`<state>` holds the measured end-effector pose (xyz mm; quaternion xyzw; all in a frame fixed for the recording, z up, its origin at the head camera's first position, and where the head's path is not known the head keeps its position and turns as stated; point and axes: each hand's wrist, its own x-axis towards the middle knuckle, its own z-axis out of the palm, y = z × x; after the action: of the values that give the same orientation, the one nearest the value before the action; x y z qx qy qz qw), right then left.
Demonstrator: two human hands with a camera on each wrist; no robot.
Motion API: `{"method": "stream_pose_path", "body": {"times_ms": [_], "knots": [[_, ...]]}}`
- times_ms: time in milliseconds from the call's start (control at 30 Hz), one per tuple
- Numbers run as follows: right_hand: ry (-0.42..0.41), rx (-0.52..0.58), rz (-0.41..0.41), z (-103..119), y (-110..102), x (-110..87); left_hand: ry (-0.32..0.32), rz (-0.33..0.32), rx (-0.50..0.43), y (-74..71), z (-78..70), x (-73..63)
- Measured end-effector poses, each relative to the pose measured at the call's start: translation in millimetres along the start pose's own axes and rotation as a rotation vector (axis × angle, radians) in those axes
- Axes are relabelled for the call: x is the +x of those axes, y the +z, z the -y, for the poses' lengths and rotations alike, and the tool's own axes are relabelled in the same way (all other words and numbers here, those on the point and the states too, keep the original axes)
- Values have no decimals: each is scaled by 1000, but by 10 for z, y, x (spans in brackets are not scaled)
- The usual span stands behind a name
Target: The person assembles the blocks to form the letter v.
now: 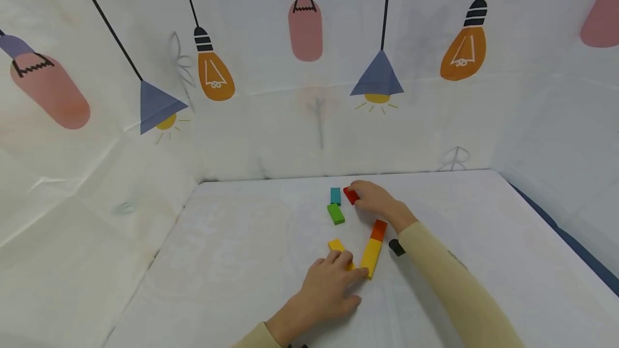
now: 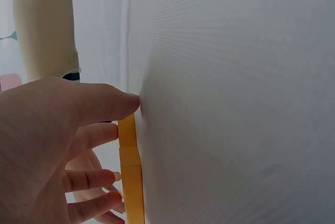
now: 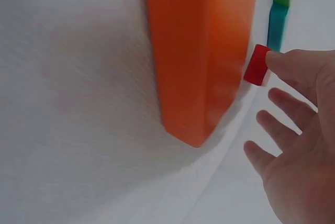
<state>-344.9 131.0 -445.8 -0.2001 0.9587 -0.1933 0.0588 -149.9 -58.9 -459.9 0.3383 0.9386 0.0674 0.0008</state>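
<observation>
At the far side of the white table, my right hand (image 1: 374, 197) pinches a small red block (image 1: 350, 195) between thumb and fingers. The right wrist view shows the thumb on the red block (image 3: 256, 66) and the other fingers spread apart. My left hand (image 1: 330, 284) lies low over the table with its fingers extended. Its fingers touch a yellow block (image 1: 335, 245), partly hidden under them, and the near end of a longer yellow block (image 1: 371, 255). An orange block (image 1: 379, 230) adjoins that longer one's far end.
A teal block (image 1: 336, 196) and a green block (image 1: 336, 214) lie end to end, left of the red one. A small black piece (image 1: 396, 247) lies beside the right forearm. White sheeting with printed lamps (image 1: 377, 77) hangs behind the table (image 1: 232, 240).
</observation>
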Motion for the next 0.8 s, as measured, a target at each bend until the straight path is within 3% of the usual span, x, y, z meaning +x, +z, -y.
{"method": "stream_pose_path", "body": {"times_ms": [233, 800], "knots": [[-60, -48, 14, 30, -14, 80, 13, -19, 5, 32, -1, -8], [-16, -22, 66, 43, 2, 224, -8, -1, 22, 7, -15, -1]]}}
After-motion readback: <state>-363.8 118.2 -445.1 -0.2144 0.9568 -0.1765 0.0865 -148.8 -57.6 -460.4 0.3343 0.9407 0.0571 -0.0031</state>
